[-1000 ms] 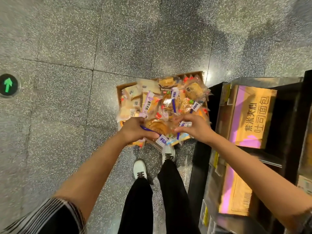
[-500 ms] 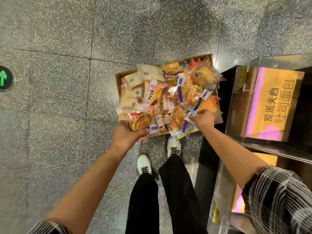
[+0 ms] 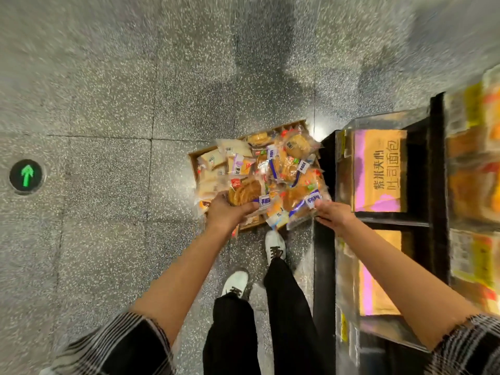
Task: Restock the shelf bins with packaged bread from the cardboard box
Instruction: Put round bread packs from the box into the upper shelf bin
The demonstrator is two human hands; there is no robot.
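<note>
Left hand (image 3: 228,213): reaching down over the near edge of the box, fingers curling round a clear packet holding a round swirled pastry (image 3: 244,191); the packet is lying tilted against the pile.
Right hand (image 3: 334,215): stretching to the box's near right corner, fingertips pinching the edge of a clear bread packet with blue trim (image 3: 300,205).
Cardboard box (image 3: 193,160): sitting on the speckled grey floor (image 3: 108,104), just beside the dark shelf unit (image 3: 323,266), heaped over its rim with packaged bread (image 3: 273,171) in clear wrappers.
Shelf bins (image 3: 378,123): clear-walled, standing to the person's right in tiers; the upper one is holding an orange carton with a pink stripe (image 3: 380,171) and printed characters, and another such carton is showing below.
Far right: more packaged goods, too blurred to tell apart.
Person: standing with white shoes (image 3: 274,243) just short of the box, wearing black trousers and striped sleeves.
Floor marker: a round disc with a green arrow (image 3: 26,175) glowing, well apart to the left.
</note>
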